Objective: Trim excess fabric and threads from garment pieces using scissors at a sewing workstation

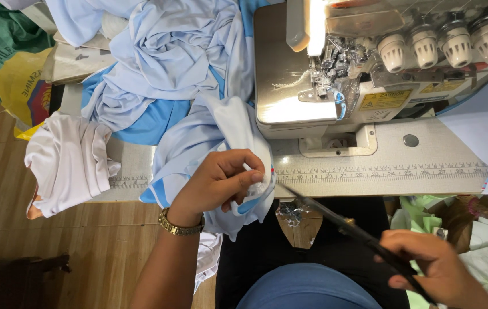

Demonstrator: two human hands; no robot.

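Note:
My left hand (218,183), with a gold wristwatch (178,226) on its wrist, pinches a fold of pale blue and white fabric (221,129) at the table's front edge. My right hand (435,272) grips the black handles of a pair of scissors (335,220). The scissor blades point up and left, with their tip right beside the pinched fabric. The cloth trails up from my left hand toward a larger heap of the same fabric (167,54).
A white overlock sewing machine (370,63) with a lit lamp and several tension knobs stands at the back right. A measuring scale (387,171) runs along the table edge. White cloth (69,160) hangs off the left. Bags lie on the wooden floor, more cloth at lower right.

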